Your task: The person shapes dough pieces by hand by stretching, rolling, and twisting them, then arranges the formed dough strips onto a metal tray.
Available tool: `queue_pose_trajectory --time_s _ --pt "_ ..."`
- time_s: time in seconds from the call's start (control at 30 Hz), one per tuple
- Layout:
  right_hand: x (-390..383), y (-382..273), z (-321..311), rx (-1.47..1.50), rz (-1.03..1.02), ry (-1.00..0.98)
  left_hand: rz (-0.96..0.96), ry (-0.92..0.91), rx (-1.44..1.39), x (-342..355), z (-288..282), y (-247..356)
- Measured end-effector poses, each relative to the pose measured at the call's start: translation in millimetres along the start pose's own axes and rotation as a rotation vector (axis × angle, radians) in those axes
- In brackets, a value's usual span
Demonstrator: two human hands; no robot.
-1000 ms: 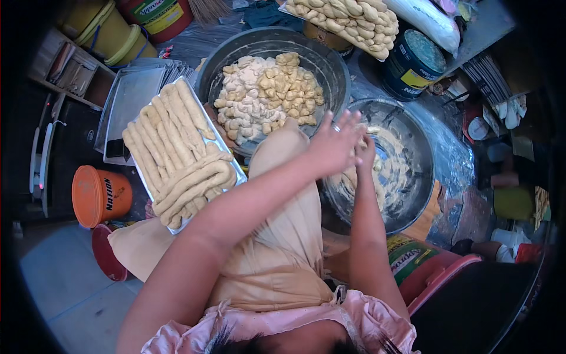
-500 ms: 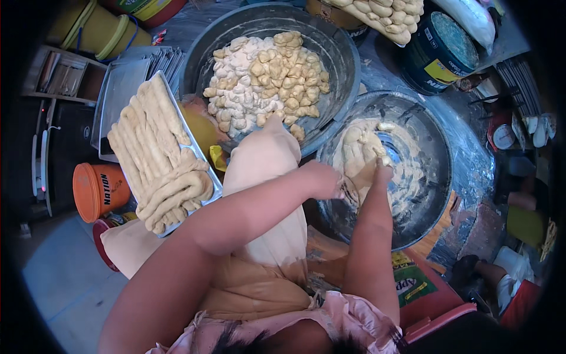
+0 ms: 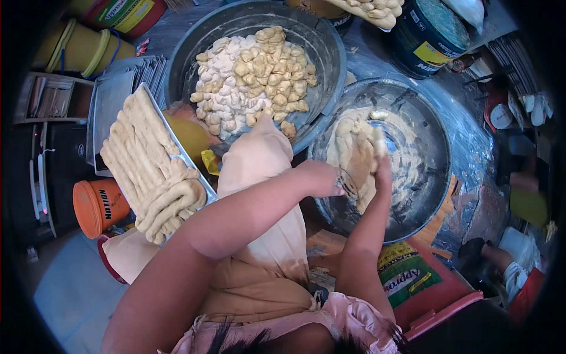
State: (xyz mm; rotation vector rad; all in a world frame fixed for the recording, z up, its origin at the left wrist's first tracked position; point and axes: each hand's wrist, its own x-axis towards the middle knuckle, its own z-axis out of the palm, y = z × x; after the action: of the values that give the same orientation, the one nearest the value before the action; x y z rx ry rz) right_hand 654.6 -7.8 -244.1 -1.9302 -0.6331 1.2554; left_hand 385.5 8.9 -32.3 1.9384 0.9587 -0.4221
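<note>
Hands meet over one lump of pale dough [image 3: 354, 150] lying inside the floured metal basin [image 3: 427, 194] at the person's right. The left hand [image 3: 324, 179] is curled shut at the near left edge of that lump, and whether its fingers grip dough cannot be told. The right hand [image 3: 382, 168] is closed on the lump's right side, fingertips pressed into it. Both bare forearms reach in from below, the left one crossing over a tan cloth [image 3: 265, 206] draped on the lap.

Left of this basin, and touching it rim to rim, stands a second, larger grey basin [image 3: 330, 44] heaped with many small cut dough pieces [image 3: 253, 79]. Further left of the floured basin, beyond the tan cloth, one metal tray [image 3: 177, 141] carries about ten long dough ropes [image 3: 150, 168] laid side by side. Beside that tray lies one orange bucket [image 3: 97, 206]. Beyond the floured basin, at the top edge, stands one dark blue bucket [image 3: 424, 35], with another tray of knotted dough [image 3: 368, 9] just left of it.
</note>
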Motion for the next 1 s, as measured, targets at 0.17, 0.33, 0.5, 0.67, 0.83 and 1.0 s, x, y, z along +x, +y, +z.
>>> queue_pose_trajectory --time_s 0.17,0.33,0.5,0.67,0.83,1.0 --pt "-38.3 24.7 30.7 -0.916 -0.201 0.062 -0.013 0.010 0.019 -5.3 -0.1 -0.9" --pt "-62.1 55.1 82.3 -1.296 -0.513 0.009 -0.010 -0.049 0.014 -8.5 -4.3 2.7" --pt "-24.8 32.0 38.7 -1.190 -0.243 0.217 -0.011 0.018 0.012 -12.2 -4.0 0.7" --pt "-6.5 24.5 70.4 -0.818 -0.030 0.484 -0.027 0.006 -0.016 -8.9 -7.4 0.0" --pt "-68.4 67.2 133.5 -1.324 -0.431 0.303 0.026 0.024 0.016 2.5 1.6 -5.7" --pt "-72.0 26.2 91.2 -0.912 -0.352 -0.150 0.013 0.062 0.011 -2.0 2.1 -6.2"
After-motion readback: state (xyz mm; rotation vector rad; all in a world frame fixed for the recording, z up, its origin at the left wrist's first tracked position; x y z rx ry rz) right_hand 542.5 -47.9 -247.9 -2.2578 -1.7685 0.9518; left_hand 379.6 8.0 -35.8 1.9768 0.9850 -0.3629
